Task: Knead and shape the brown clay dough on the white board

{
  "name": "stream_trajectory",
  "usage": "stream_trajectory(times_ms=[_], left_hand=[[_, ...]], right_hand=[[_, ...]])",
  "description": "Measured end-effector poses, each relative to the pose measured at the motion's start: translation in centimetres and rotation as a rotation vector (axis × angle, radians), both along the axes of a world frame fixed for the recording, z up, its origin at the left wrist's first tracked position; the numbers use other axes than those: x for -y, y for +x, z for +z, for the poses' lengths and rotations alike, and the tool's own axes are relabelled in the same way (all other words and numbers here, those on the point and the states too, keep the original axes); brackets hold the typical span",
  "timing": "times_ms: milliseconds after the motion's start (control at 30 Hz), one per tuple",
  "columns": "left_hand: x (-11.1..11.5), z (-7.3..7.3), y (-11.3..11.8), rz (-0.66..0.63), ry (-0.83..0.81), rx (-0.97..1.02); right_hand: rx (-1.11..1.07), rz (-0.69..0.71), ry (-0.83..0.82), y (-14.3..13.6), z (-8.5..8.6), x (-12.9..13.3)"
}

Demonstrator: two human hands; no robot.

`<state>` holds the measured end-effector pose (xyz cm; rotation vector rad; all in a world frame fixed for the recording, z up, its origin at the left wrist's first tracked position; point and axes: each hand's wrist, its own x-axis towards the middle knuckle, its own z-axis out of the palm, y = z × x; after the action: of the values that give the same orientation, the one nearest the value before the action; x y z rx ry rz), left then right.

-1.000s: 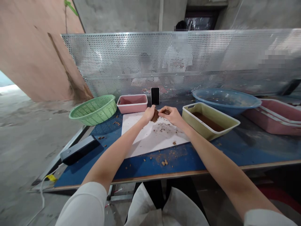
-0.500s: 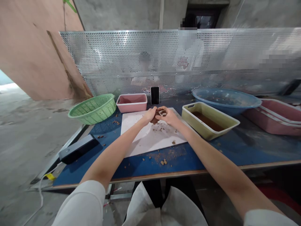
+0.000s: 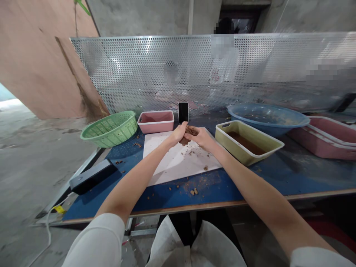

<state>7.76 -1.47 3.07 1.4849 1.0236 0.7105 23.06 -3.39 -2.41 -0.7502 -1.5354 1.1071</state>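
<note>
A brown lump of clay is held between my two hands over the far part of a white board. My left hand is closed on its left side. On the right, my right hand curls its fingers over the top of the lump. Much of the clay is hidden behind the fingers. Brown crumbs are scattered on the board below the hands.
Behind the board stand a pink tub, a propped phone and a perforated metal screen. Left are a green basket and a dark box. Right are an olive tub of brown liquid, a blue basin and pink tubs.
The fingers of my right hand have come down closer onto the clay, and the gap between the fingers has closed. My left hand has shifted slightly.
</note>
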Motion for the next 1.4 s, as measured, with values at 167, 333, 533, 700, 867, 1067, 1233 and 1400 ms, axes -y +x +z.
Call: stream_trajectory(times_ms=[167,333,533,700,867,1067,1233,1400], left_hand=[[-0.9,-0.8,-0.3,-0.018,-0.034,-0.009],[-1.3,-0.9,-0.9,-0.078,-0.12,0.003],[-1.1,1.0,-1.5,-0.052,-0.069,0.06],[-2.0,2.9,-3.0,0.006,-0.032,0.159],[-3.3,5.2,-5.6,0.144,-0.028,0.228],[-3.9,6.4,-7.6,0.227,0.031,0.312],[-4.0,6.2,-8.4,0.27,0.043,0.285],[-4.6,6.2,-9.1,0.305,0.039,0.275]], right_hand=[[0.026,-0.055,0.016,-0.3,0.1,0.0],[0.143,-0.149,0.093,-0.6,-0.3,-0.3],[0.059,-0.17,0.131,-1.0,0.1,-0.1],[0.054,-0.193,0.108,-0.8,-0.1,0.1],[0.298,-0.262,0.119,-0.7,-0.9,0.3],[0.746,-0.131,0.213,-3.6,-0.4,-1.3],[0.979,-0.116,0.217,-7.4,0.0,-3.6],[0.895,-0.076,0.279,-8.2,-1.2,-3.6]])
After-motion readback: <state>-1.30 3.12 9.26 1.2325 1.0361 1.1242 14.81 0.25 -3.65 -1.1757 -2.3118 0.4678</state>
